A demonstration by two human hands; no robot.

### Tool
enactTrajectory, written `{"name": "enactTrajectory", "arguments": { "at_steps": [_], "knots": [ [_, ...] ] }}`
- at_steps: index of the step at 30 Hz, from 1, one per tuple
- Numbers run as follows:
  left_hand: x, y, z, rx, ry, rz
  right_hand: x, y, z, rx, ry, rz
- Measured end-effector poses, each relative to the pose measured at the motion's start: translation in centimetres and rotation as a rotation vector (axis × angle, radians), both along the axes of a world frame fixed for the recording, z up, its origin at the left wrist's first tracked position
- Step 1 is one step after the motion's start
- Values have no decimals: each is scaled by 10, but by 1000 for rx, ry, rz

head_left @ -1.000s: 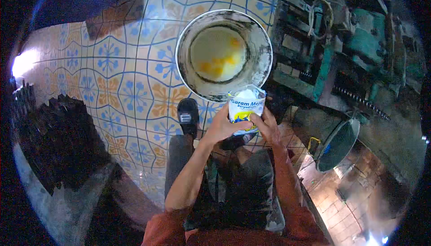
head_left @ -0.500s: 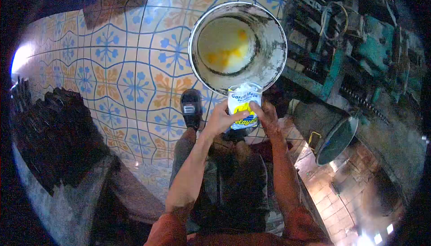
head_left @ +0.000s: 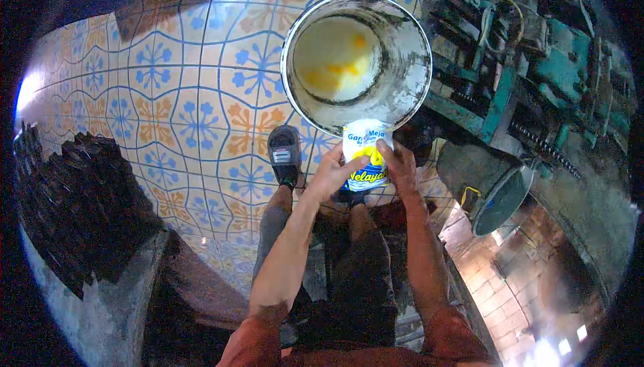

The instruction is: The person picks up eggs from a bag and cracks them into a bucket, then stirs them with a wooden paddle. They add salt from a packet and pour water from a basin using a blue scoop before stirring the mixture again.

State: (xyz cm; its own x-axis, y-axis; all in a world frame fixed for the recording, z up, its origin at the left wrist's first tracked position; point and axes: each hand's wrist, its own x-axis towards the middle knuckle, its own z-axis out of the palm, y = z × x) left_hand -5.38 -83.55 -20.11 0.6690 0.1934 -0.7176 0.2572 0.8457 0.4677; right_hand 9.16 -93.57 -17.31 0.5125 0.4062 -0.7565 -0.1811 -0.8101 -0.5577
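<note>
From where I'm standing, the pack has the only wording I can make out. Up top, in blue: "Garam Meja" (the middle of "Garam" is a bit blurry, tbh). Just under it, a smaller blue line, too fuzzy to read in full. Near the btm., in big yellow script w/ blue around it: "Nelayan". The slipper also has a pale patch w/ marks, but they're n/a to my eyes.
</note>
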Motion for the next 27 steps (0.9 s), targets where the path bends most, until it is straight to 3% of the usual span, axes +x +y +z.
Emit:
{"name": "enactTrajectory", "arguments": {
  "at_steps": [5,11,14,17,20,27],
  "knots": [
    [3,1,-4,-134,22,7,-1,4,4,85,37,-105],
    [7,0,-7,-92,23,-34,5,0,-6,-138,-83,31],
    [9,-6,-15,-121,-33,55,2,-13,-24,-71,-167,22],
    [12,1,-8,-119,-6,13,1,5,-6,-51,-133,-99],
    [10,-3,-18,-156,-42,25,7,11,3,-170,-109,-46],
    [15,7,2,-164,70,38,5,5,-11,-131,-62,-115]
  ]
}}
